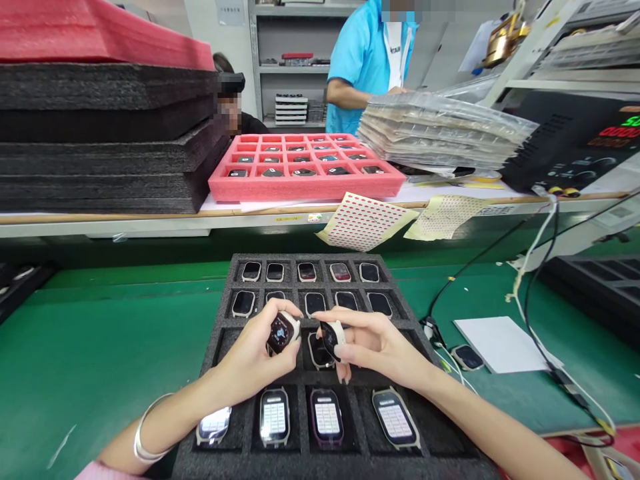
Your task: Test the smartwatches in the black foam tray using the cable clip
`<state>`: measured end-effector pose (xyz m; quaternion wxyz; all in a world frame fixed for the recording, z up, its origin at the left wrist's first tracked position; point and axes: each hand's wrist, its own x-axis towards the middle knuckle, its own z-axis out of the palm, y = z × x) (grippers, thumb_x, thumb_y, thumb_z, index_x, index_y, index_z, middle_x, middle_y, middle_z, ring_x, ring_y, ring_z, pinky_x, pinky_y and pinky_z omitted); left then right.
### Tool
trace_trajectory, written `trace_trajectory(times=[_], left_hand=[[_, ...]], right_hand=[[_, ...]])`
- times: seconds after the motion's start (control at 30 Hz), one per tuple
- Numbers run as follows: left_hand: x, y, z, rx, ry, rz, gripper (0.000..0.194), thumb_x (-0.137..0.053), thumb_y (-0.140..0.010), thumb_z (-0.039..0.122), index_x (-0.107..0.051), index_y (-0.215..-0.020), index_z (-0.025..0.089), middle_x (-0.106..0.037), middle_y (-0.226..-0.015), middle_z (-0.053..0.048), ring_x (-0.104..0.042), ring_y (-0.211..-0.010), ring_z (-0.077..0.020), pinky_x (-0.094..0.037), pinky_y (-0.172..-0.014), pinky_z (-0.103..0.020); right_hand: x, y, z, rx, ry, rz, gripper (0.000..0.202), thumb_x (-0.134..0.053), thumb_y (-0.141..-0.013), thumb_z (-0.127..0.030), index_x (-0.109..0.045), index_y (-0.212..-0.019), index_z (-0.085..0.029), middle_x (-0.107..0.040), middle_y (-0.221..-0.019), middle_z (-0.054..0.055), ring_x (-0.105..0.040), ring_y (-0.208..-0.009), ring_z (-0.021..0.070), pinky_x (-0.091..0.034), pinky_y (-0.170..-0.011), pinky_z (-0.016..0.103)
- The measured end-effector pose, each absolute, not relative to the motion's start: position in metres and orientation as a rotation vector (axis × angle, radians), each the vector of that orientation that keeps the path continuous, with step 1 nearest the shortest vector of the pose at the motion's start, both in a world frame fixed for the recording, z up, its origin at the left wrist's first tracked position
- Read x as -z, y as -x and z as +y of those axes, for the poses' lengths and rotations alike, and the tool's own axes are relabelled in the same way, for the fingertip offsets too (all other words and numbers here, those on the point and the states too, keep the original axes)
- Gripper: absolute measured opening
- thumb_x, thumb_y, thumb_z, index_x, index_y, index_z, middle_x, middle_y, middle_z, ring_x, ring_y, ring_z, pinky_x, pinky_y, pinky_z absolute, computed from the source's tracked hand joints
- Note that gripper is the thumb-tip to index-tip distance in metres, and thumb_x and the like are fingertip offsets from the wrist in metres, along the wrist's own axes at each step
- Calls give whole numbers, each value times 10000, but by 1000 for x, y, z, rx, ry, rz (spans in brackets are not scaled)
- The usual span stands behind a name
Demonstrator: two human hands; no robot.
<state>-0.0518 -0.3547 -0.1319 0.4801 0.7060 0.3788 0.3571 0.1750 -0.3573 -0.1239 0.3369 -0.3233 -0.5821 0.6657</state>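
Note:
My left hand (267, 343) is closed around a smartwatch case (283, 331) whose lit screen shows a dial. A second smartwatch case (331, 339), tilted with its screen toward the left, is pinched between the fingers and thumb of my right hand (373, 343). Both hands are above a black foam tray (300, 460), side by side and apart. Strapless watches lie in its compartments. In the near row a watch (275, 417) and several others show white lit screens. Dark screens fill the far rows, such as one watch (369, 272). My forearms cover parts of the tray.
A pink foam tray (310, 189) of watches stands on the shelf, beside stacked black foam (100, 147) and bagged sheets (440, 130). Sticker sheets (367, 220) hang over its edge. At right are cables (537, 320), white paper (505, 343) and a power supply (570, 147). A person (350, 67) stands behind.

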Motion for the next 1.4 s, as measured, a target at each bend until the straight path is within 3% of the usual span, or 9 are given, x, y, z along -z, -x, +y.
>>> trace_trajectory(times=[0.83, 0.93, 1.03, 1.13, 1.23, 1.4], left_hand=[[130, 53, -354, -858, -1721, 936, 239, -524, -825, 98, -461, -1016, 228, -487, -786, 52, -467, -693, -115, -381, -651, -212], [132, 53, -353, -857, -1723, 942, 263, -526, -848, 137, -459, -1086, 226, -529, -860, 24, -508, -768, -137, -410, -711, -237], [134, 52, -352, -851, -1699, 929, 425, -574, -842, 181, -417, -1233, 230, -557, -987, -20, -539, -882, -176, -436, -797, -280], [135, 50, -352, -837, -1514, 860, 534, -592, -841, 211, -354, -1319, 243, -544, -984, -26, -554, -759, -155, -486, -684, -273], [135, 50, -350, -828, -1337, 764, 431, -515, -890, 237, -378, -1298, 209, -561, -894, -20, -558, -654, -133, -511, -640, -276], [134, 50, -348, -867, -1200, 695, 272, -409, -921, 195, -490, -1181, 191, -604, -958, -54, -595, -849, -180, -533, -697, -284]], right_hand=[[121, -176, -357, -1772, 942, -1538, 496, -709, -835, -336, -582, -1245, -86, -669, -626, 35, -609, -508, 131, -506, -527, 231], [123, -178, -356, -1783, 922, -1533, 494, -692, -854, -326, -562, -1266, -87, -675, -649, 43, -630, -529, 141, -515, -536, 237], [125, -178, -354, -1798, 833, -1509, 513, -677, -871, -316, -520, -1312, -109, -677, -724, 48, -660, -590, 156, -533, -569, 250], [128, -176, -352, -1810, 768, -1457, 532, -652, -889, -329, -471, -1355, -149, -672, -888, 77, -674, -646, 167, -547, -570, 261], [130, -173, -351, -1825, 790, -1400, 455, -605, -915, -308, -476, -1329, -169, -655, -997, 101, -680, -649, 168, -545, -527, 246], [130, -171, -351, -1807, 824, -1377, 315, -564, -928, -264, -525, -1227, -174, -652, -913, 64, -692, -624, 173, -541, -485, 220]])
